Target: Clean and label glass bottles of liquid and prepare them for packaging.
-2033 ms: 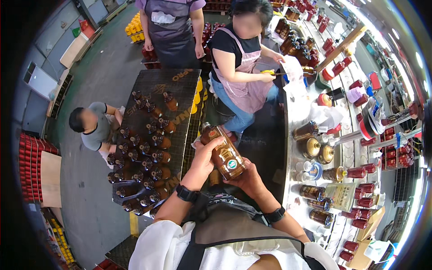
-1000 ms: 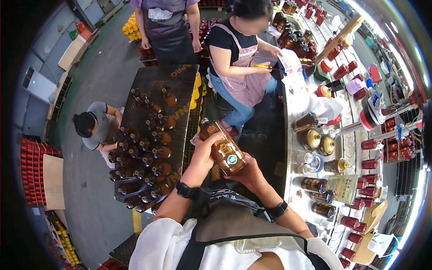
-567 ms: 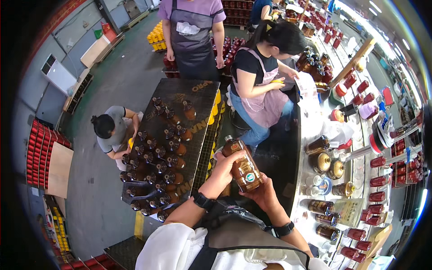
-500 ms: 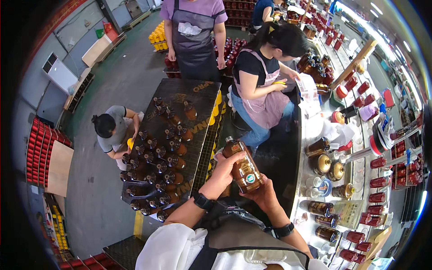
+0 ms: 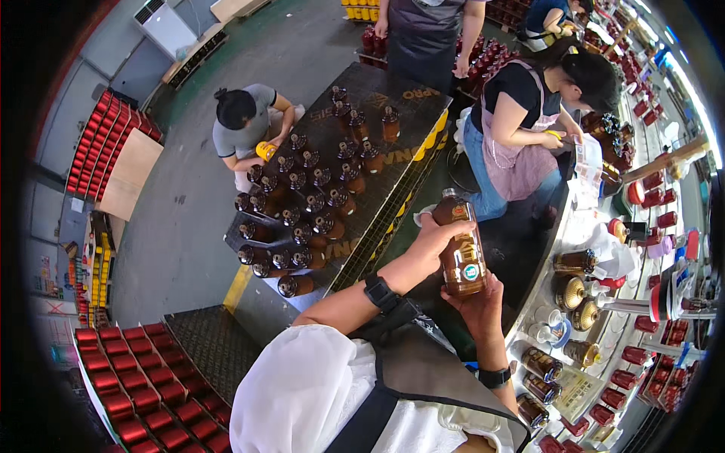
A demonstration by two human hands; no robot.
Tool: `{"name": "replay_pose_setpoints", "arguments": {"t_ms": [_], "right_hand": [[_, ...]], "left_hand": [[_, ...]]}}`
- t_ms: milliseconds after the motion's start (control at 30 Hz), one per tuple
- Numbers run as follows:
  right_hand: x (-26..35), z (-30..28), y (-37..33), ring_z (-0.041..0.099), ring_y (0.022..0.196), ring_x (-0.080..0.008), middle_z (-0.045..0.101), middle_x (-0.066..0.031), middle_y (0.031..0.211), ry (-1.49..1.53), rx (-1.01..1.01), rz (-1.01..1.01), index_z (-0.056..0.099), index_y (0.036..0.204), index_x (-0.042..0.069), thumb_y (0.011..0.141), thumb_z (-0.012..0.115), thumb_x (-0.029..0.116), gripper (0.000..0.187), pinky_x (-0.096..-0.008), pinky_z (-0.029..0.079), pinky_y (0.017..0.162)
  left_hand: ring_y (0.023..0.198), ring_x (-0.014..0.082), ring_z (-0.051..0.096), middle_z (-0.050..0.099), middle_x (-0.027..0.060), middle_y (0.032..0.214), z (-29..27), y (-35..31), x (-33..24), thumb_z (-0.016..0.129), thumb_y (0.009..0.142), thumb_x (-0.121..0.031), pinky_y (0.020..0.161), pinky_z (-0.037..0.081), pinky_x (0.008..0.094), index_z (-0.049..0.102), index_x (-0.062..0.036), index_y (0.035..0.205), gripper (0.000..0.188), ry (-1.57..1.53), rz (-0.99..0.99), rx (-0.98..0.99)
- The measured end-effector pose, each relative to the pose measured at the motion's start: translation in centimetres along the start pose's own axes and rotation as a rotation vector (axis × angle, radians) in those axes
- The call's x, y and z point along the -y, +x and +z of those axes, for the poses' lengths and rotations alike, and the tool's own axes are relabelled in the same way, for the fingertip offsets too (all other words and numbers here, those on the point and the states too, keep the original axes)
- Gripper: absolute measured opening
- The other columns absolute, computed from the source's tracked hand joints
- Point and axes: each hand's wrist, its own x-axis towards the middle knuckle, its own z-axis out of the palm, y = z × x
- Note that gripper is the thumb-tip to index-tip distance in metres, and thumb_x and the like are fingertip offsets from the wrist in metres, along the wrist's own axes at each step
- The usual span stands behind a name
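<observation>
A brown glass bottle (image 5: 462, 253) with gold print and a small round white-and-green sticker is held in front of me, its neck tilted away and slightly left. My left hand (image 5: 436, 243) wraps round its upper left side, thumb across the front. Under its base, my right hand (image 5: 481, 300) grips the lower end. To the left, many similar brown bottles (image 5: 313, 202) stand in loose rows on a dark board-topped stack (image 5: 385, 198), a little beyond my left forearm.
Red cans (image 5: 147, 385) fill a carton at lower left. Along my right runs a metal bench (image 5: 555, 260) with bottles, gold caps and red jars. A person in a pink apron (image 5: 521, 143) sits ahead; another in grey (image 5: 253, 124) is beyond the stack, holding a yellow can (image 5: 266, 150).
My view has swung left, so the surroundings shift rightward and the carton of red cans comes into sight. Both hands still hold the bottle, which is now more upright.
</observation>
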Motion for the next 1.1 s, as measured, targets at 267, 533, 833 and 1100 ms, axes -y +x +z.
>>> {"name": "replay_pose_setpoints", "arguments": {"t_ms": [267, 533, 833, 1100], "right_hand": [[-0.9, 0.3, -0.2, 0.063, 0.107, -0.0361, 0.058, -0.0168, 0.128, -0.061, -0.023, 0.052, 0.043, 0.137, 0.009, 0.099, 0.036, 0.057, 0.062, -0.052, 0.054, 0.092], [-1.2, -0.2, -0.8, 0.064, 0.106, -0.0364, 0.059, -0.0178, 0.126, -0.02, -0.04, 0.06, 0.044, 0.136, 0.007, 0.1, 0.033, 0.053, 0.059, -0.0506, 0.055, 0.091], [-1.0, -0.6, -1.3, 0.064, 0.106, -0.0367, 0.06, -0.0188, 0.125, 0.003, -0.056, 0.051, 0.045, 0.135, 0.007, 0.099, 0.036, 0.053, 0.058, -0.0512, 0.055, 0.091], [-0.9, -0.7, -0.8, 0.064, 0.106, -0.0373, 0.059, -0.0188, 0.126, -0.017, -0.067, 0.059, 0.044, 0.136, 0.007, 0.099, 0.036, 0.053, 0.061, -0.0517, 0.055, 0.091]], "left_hand": [[0.087, 0.0279, 0.068, 0.058, 0.0187, 0.104, -1.5, -1.0, 0.5, 0.081, 0.075, -0.007, 0.072, 0.06, 0.0427, 0.024, -0.0001, 0.12, 0.073, -0.056, -0.011, -0.057], [0.086, 0.0272, 0.068, 0.059, 0.018, 0.103, -1.1, -1.6, 0.8, 0.082, 0.075, -0.006, 0.071, 0.06, 0.0428, 0.024, 0.0008, 0.121, 0.074, -0.054, -0.012, -0.062], [0.082, 0.0262, 0.068, 0.06, 0.0167, 0.1, -1.0, -0.8, 2.0, 0.081, 0.075, -0.005, 0.069, 0.06, 0.0411, 0.027, 0.001, 0.119, 0.071, -0.042, -0.019, -0.009], [0.1, 0.0315, 0.065, 0.054, 0.02, 0.116, -0.9, -0.8, 1.4, 0.077, 0.078, 0.0, 0.083, 0.058, 0.0483, 0.025, -0.0017, 0.122, 0.067, -0.038, -0.06, -0.034]]}}
